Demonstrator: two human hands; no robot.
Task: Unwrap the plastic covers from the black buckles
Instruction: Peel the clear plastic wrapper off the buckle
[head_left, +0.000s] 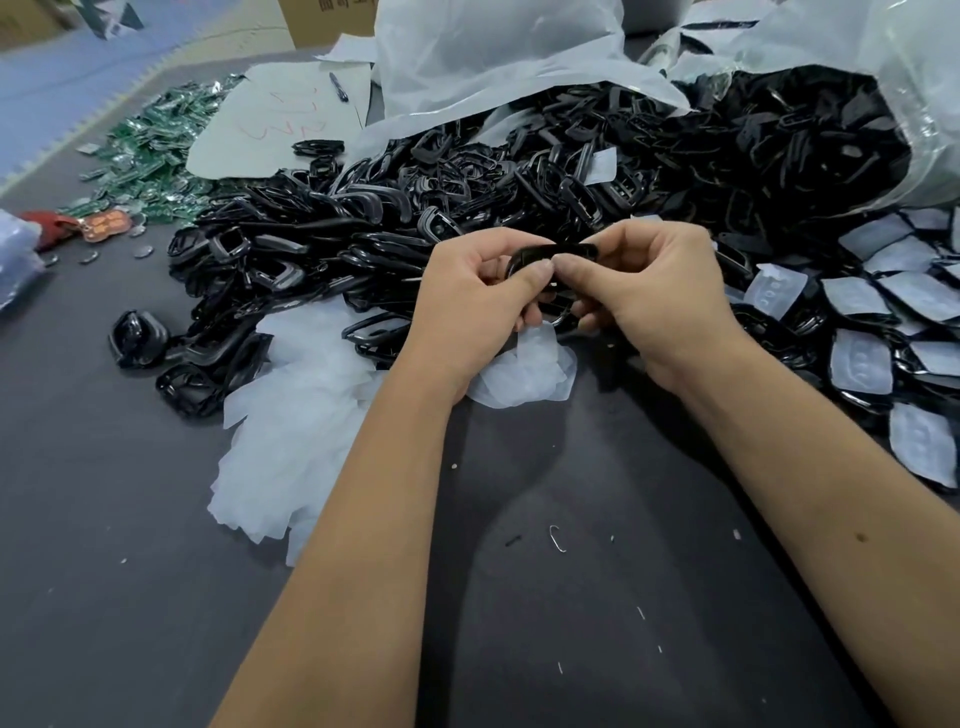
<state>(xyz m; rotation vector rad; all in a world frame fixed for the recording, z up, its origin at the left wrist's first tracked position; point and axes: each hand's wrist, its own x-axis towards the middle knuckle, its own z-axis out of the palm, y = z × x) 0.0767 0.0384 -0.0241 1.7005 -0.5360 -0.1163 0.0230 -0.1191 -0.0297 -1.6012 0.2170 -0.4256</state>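
Observation:
Both hands hold one black buckle (556, 254) above the dark table, in front of a big heap of bare black buckles (467, 197). My left hand (478, 291) grips its left end, thumb on top. My right hand (649, 291) pinches its right side, thumb meeting the left thumb. A clear plastic cover (530, 364) hangs below the two hands. Much of the held buckle is hidden by my fingers. Still-wrapped buckles (883, 322) lie in overlapping rows at the right.
A pile of removed clear covers (291, 415) lies left of my left forearm. A large plastic sack (810, 130) spills buckles at the back right. Green circuit boards (150, 150), a paper sheet (280, 114) and a pen (337, 85) sit at the far left.

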